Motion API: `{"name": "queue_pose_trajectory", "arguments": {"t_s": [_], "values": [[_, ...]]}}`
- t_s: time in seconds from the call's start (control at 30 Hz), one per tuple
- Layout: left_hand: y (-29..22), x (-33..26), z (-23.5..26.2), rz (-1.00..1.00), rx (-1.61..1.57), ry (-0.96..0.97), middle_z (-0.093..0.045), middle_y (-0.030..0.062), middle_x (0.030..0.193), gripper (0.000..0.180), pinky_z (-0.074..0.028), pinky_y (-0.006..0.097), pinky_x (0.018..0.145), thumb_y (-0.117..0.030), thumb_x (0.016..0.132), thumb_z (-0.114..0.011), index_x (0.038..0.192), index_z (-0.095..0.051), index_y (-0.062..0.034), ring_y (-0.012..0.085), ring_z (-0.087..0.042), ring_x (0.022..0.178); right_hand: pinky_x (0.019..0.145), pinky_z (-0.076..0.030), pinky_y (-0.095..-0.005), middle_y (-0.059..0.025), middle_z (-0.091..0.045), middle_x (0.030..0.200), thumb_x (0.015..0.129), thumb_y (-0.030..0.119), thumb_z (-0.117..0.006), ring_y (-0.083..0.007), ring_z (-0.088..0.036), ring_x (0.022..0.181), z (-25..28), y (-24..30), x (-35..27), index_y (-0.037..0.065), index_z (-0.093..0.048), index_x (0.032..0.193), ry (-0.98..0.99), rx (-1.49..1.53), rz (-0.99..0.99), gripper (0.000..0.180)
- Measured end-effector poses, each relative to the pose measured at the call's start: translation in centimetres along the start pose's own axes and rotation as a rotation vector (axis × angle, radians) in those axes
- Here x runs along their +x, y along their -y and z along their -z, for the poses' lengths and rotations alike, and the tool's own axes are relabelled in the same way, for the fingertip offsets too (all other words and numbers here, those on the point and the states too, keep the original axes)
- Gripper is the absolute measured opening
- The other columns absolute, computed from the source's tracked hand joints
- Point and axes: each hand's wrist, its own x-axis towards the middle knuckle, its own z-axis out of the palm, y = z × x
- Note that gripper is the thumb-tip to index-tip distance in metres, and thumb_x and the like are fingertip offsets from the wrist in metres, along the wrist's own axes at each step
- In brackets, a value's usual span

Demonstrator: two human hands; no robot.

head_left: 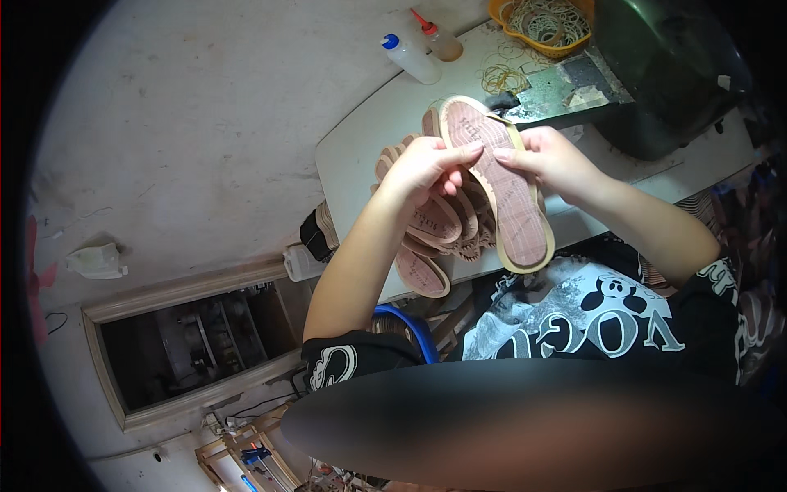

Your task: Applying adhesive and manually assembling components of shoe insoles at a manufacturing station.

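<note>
Over the table I hold up a sandal sole [519, 209] with a pinkish-brown top and a cream rim, tilted with its narrower end toward me. My right hand [561, 161] grips its right edge, thumb on the top face and fingers hidden behind. From the other side, my left hand [430, 168] presses its thumb on the upper part, fingers curled at the left edge. Beneath and left of the hands lies a pile of similar soles [434, 220]; one more sole [422, 272] sticks out at the table's near edge.
On the white table [352, 148] stand a blue-capped bottle [412, 59], a red-tipped bottle [443, 43] and a yellow basket [541, 41] of rubber bands. Loose bands [503, 79] lie beside a green block [566, 86]. A large dark container [668, 74] is at the right.
</note>
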Motion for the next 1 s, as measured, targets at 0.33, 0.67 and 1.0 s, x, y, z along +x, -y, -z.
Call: {"name": "queue_pose_trajectory", "arguments": {"t_s": [0.33,0.67,1.0], "values": [[0.8,1.8,0.5,-0.135,-0.097,-0.127,-0.053,-0.0023,0.052,0.029,-0.032,0.018,0.036,-0.028,0.081,-0.076,0.071,-0.06,-0.0061,0.0042,-0.043,0.039,0.058,-0.048,-0.0182,-0.0033,-0.067,0.084,0.088,0.029,-0.066,-0.0069,-0.063,0.069,-0.2,-3.3,-4.1,0.001,-0.065,0.101,0.09,-0.126,-0.074,0.031],[-2.9,2.9,2.5,-0.069,0.1,-0.107,-0.061,0.007,0.06,0.047,-0.042,0.023,0.043,-0.045,0.078,-0.074,0.081,-0.065,0.0009,0.0127,-0.054,0.047,0.055,-0.052,-0.021,-0.0086,-0.066,0.082,0.09,0.021,-0.061,-0.0127,-0.066,0.061,-3.6,-1.6,-3.8,-0.001,-0.062,0.095,-0.158,0.383,-0.078,0.023],[-8.7,7.6,4.8,-0.8,1.143,0.244,-0.049,0.0143,0.134,0.067,-0.026,0.046,0.11,-0.049,0.063,-0.08,0.118,-0.061,-0.0159,0.0327,-0.031,0.134,0.054,-0.051,-0.0219,-0.0083,-0.065,0.082,0.09,0.02,-0.061,-0.0139,-0.065,0.062,-4.7,0.0,-0.9,-0.001,-0.063,0.095,-0.254,0.472,-0.091,0.022]]}}
